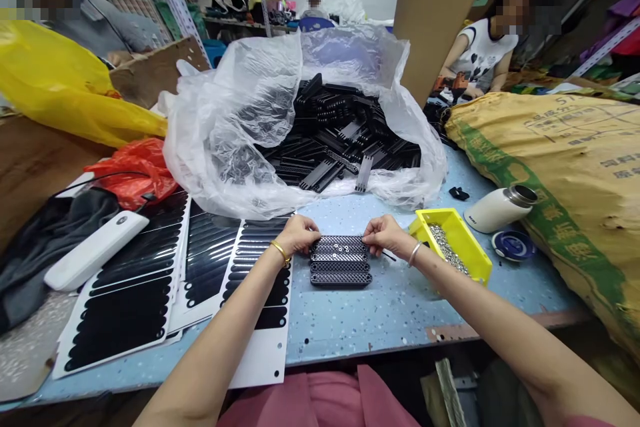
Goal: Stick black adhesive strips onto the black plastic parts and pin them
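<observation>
Several black plastic strips with a honeycomb pattern (341,277) lie side by side in a row on the blue table (340,323). My left hand (300,233) is closed, its fingertips pinching the left end of the farthest strip. At that strip's right end, the fingers of my right hand (387,235) are closed too. A few small metal nuts (341,249) rest on top of the far strips. To the right of my right hand stands a yellow bin (481,273) full of small metal parts (447,247). A thin dark object (389,255) lies beneath my right hand.
Behind the strips, a clear plastic bag (225,140) spills many black strips (345,127). Sheets of black stickers (125,313) and a white device (97,250) lie left. A white flask (500,209), its blue lid (513,245) and a yellow sack (565,167) are right. Other people sit beyond.
</observation>
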{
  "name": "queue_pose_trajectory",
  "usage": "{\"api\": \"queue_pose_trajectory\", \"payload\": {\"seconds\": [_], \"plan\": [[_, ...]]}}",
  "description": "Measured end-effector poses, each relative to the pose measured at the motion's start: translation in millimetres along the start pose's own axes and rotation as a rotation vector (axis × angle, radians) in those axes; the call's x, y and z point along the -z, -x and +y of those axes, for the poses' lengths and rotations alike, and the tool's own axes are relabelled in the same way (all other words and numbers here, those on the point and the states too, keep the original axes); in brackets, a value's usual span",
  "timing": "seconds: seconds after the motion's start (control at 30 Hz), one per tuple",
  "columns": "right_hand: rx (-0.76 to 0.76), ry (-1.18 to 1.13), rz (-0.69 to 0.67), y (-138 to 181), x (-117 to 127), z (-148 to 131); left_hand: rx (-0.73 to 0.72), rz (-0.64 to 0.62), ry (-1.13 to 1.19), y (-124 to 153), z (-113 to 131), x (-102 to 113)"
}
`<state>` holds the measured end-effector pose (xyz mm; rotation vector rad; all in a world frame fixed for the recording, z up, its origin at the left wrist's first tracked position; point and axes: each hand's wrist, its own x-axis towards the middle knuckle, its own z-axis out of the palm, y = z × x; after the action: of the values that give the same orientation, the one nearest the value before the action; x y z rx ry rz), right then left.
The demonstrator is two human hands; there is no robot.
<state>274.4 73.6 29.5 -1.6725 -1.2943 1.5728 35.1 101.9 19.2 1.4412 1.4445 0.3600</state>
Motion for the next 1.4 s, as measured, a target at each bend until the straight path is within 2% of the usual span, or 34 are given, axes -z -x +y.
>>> {"api": "queue_pose_trajectory", "payload": {"seconds": [0.57,1.1,1.4], "plan": [[-0.005,-0.016,-0.003,-2.6,1.0,3.3,-0.005,-0.026,0.204,11.4,-0.7,3.9],[0.012,-0.027,-0.010,0.9,1.6,3.0,-0.087,-0.160,0.302,6.3,-15.1,17.2],[0.021,-0.016,-0.023,-0.1,1.8,2.6,-0.136,-0.237,0.223,-3.5,-18.6,24.7]]}}
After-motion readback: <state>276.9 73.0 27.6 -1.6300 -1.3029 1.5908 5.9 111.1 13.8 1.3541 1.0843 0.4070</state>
